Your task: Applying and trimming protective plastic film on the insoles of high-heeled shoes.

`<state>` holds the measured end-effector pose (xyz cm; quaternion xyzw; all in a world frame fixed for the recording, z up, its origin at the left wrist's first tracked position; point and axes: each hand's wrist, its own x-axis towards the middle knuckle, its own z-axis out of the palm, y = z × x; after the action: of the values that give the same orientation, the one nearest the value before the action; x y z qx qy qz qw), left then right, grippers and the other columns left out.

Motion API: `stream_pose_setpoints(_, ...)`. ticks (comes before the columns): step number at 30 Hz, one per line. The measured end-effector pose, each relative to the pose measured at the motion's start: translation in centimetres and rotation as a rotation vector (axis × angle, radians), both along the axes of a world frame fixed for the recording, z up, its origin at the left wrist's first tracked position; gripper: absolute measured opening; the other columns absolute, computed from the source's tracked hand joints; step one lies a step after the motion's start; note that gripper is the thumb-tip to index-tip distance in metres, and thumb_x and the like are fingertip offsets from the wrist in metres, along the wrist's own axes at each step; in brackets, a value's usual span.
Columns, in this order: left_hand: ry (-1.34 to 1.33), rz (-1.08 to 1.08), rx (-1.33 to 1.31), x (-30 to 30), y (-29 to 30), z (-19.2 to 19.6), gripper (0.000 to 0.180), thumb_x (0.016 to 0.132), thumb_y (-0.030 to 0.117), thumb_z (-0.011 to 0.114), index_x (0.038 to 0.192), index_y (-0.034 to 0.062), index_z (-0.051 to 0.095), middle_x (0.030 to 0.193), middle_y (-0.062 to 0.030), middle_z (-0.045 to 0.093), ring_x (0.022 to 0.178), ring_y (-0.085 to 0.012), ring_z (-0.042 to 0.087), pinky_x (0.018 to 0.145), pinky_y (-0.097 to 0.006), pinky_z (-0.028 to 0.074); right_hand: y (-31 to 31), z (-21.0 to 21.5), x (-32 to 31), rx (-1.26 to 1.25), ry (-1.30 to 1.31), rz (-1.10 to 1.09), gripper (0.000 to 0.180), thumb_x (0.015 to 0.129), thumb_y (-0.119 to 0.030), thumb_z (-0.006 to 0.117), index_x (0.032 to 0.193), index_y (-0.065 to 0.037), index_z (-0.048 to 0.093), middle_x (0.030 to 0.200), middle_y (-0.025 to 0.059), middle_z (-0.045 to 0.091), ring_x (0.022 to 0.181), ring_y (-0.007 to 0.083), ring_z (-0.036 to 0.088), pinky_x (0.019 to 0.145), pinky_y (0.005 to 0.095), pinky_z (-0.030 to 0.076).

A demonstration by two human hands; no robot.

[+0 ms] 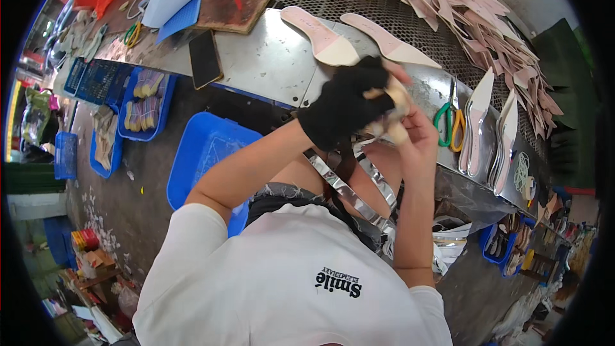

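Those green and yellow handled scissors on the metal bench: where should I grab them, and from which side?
Grip the scissors by the looped handles, which lie at the near edge of the metal bench with the blades pointing away toward the mesh. Come from the near side, right of the bare right hand, probably avoiding the upright insoles beside them.

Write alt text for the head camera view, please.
A person's gloved left hand and bare right hand grip a small beige piece above a metal bench. Silver straps hang below; insoles, scissors and a phone lie on the bench.
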<state>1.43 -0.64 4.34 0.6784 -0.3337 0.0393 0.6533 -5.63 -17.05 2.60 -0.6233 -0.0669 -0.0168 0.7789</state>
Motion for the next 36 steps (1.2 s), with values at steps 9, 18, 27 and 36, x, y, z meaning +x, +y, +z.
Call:
stream_pose_setpoints(9,-0.441,0.648,0.566,6.0,5.2,-9.0,0.027,0.077,0.012,0.065,0.104,0.0096,0.065,0.092,-0.0091,0.066,0.077,-0.0277,0.065,0.067,-0.033,0.052,-0.8,-2.9,2.1,0.144,0.350,-0.043,0.013,0.092,-0.013,0.056,0.099,-0.003,0.060,0.076,0.0034,0.062,0.049,0.0053,0.051,0.044,0.0176,0.039)
stream_pose_setpoints(18,0.119,-0.320,0.023,3.0,12.0,4.2,0.077,0.075,0.073,0.053,0.088,-0.0016,0.061,0.091,-0.0086,0.060,0.078,-0.0153,0.056,0.070,-0.027,0.044,-3.3,0.0,2.7,-0.070,0.090,0.003,0.017,0.086,-0.009,0.061,0.101,-0.001,0.063,0.082,0.0049,0.063,0.048,0.0032,0.047,0.041,0.0161,0.035)
stream_pose_setpoints(27,-0.004,-0.222,0.161,4.9,9.7,4.3,0.056,0.078,0.051,0.066,0.103,0.0013,0.063,0.101,-0.0113,0.063,0.093,-0.0232,0.061,0.081,-0.031,0.047,-3.5,-1.0,3.9,-0.638,0.016,0.344,0.007,0.079,-0.002,0.062,0.084,0.003,0.063,0.080,0.0020,0.056,0.062,0.0067,0.051,0.054,0.0204,0.038)
stream_pose_setpoints(36,-0.413,0.334,0.976,5.7,3.4,-4.5,0.035,0.073,0.021,0.063,0.106,0.0102,0.062,0.098,-0.0104,0.066,0.089,-0.0288,0.062,0.078,-0.040,0.050,-2.9,-4.1,3.8,-0.808,-0.229,-0.221,0.011,0.080,-0.006,0.065,0.089,-0.001,0.066,0.084,0.0036,0.064,0.055,0.0074,0.053,0.049,0.0223,0.039)
